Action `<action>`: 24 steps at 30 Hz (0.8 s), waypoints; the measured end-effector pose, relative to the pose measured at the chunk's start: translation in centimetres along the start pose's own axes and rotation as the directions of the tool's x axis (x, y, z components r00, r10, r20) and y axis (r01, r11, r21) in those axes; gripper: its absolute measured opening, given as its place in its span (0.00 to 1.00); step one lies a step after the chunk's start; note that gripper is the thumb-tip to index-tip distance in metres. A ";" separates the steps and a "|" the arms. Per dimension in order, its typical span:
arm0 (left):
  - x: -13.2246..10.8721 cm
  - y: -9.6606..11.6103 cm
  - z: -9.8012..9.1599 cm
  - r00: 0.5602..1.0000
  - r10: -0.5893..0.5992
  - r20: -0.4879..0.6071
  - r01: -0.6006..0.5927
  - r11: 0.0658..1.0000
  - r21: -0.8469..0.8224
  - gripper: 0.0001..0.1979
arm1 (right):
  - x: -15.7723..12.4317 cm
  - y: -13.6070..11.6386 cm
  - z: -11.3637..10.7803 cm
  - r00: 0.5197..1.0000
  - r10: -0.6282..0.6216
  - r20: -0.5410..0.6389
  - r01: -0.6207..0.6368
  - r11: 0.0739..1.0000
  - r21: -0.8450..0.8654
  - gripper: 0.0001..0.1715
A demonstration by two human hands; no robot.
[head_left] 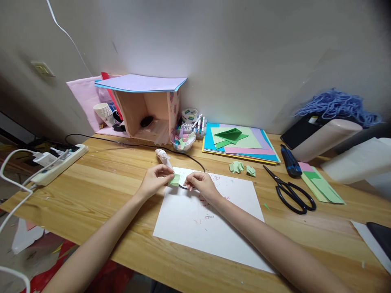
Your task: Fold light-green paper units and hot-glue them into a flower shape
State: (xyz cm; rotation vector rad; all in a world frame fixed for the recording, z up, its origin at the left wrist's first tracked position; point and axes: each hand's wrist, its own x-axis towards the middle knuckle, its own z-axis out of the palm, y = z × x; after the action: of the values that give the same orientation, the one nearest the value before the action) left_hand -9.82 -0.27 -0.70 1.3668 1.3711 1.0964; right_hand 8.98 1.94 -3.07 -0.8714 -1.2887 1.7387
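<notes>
Between the thumb and fingers of my left hand is a small light-green piece of paper. My right hand is just to the right of it, fingertips pinched together; whatever they hold, if anything, is too small to make out. Both hands are over the upper left part of a white paper sheet with faint coloured marks. Behind my left hand lies a white glue gun, partly hidden. Several folded green paper pieces lie beyond the sheet, to the right of my hands.
Black-handled scissors, a utility knife and paper strips lie at right. Coloured paper is stacked by the wall. A box and a tub of scraps stand behind; a power strip lies left. A black cable crosses the table.
</notes>
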 end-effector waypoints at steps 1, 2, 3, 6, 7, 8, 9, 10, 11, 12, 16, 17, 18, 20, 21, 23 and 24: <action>0.0 0.0 0.0 1.000 -0.001 0.002 0.001 1.000 0.002 0.14 | -0.1 0.1 0.0 1.000 -0.003 0.004 0.003 1.000 -0.002 0.14; 0.0 0.1 0.0 1.000 -0.002 0.003 0.002 1.000 0.004 0.14 | -0.1 0.1 0.0 1.000 -0.005 0.003 0.005 1.000 -0.004 0.13; 0.0 0.1 0.0 1.000 -0.003 0.004 0.003 1.000 0.006 0.14 | -0.1 0.1 -0.1 1.000 -0.007 0.000 0.007 1.000 -0.009 0.12; 0.0 0.1 -0.1 1.000 -0.002 0.018 0.002 1.000 0.012 0.14 | 0.4 -0.7 -0.4 0.998 -0.046 -0.051 0.042 0.997 -0.069 0.12; 0.0 0.1 -0.1 1.000 0.001 0.030 -0.002 1.000 0.014 0.14 | 0.9 -1.2 -0.5 0.993 -0.088 -0.082 0.079 0.991 -0.108 0.12; 0.0 0.1 -0.1 0.999 0.006 0.046 -0.007 1.000 0.013 0.14 | 1.5 -2.0 -0.7 0.980 -0.152 -0.128 0.131 0.979 -0.157 0.13; 0.0 0.0 -0.1 0.998 0.009 0.067 -0.009 1.000 0.010 0.14 | 2.4 -2.9 -0.9 0.959 -0.236 -0.156 0.202 0.957 -0.207 0.13; 0.0 0.0 -0.2 0.996 0.006 0.091 -0.007 1.000 0.003 0.14 | 3.5 -3.9 -1.0 0.926 -0.331 -0.182 0.278 0.923 -0.265 0.13; 0.0 -0.1 -0.2 0.992 -0.007 0.125 0.007 1.000 -0.005 0.15 | 4.7 -4.9 -1.1 0.887 -0.419 -0.195 0.343 0.880 -0.330 0.13; 0.0 -0.1 -0.3 0.986 -0.027 0.164 0.028 1.000 -0.007 0.16 | 6.0 -5.8 -1.2 0.845 -0.497 -0.196 0.393 0.827 -0.402 0.13; -0.1 0.0 -0.8 0.938 -0.088 0.335 0.085 0.996 0.025 0.18 | 11.0 -7.8 -1.8 0.791 -0.612 -0.005 0.430 0.562 -0.706 0.07; -0.2 0.0 -1.1 0.922 -0.094 0.377 0.086 0.996 0.036 0.18 | 11.8 -7.9 -2.0 0.802 -0.593 0.073 0.420 0.473 -0.774 0.06; -0.2 0.1 -1.3 0.904 -0.100 0.415 0.088 0.995 0.048 0.18 | 12.3 -7.9 -2.1 0.813 -0.568 0.130 0.412 0.402 -0.818 0.08; -0.3 0.3 -1.9 0.877 -0.109 0.468 0.087 0.994 0.070 0.18 | 12.4 -7.8 -2.2 0.811 -0.550 0.199 0.416 0.303 -0.857 0.09; -0.4 0.4 -2.2 0.868 -0.112 0.483 0.082 0.993 0.081 0.18 | 12.0 -7.6 -2.2 0.802 -0.558 0.210 0.421 0.280 -0.863 0.09; -0.4 0.7 -2.7 0.862 -0.107 0.496 0.061 0.992 0.107 0.16 | 10.3 -7.2 -1.9 0.775 -0.611 0.159 0.412 0.299 -0.861 0.13; -0.4 0.9 -2.9 0.864 -0.101 0.494 0.047 0.991 0.122 0.15 | 9.3 -6.9 -1.6 0.762 -0.638 0.113 0.406 0.334 -0.851 0.15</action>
State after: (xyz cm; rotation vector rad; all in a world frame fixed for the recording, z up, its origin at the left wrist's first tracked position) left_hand -12.49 -0.70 0.81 1.5281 1.0928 0.5600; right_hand 7.47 12.08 2.53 -0.9568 -1.9921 0.3524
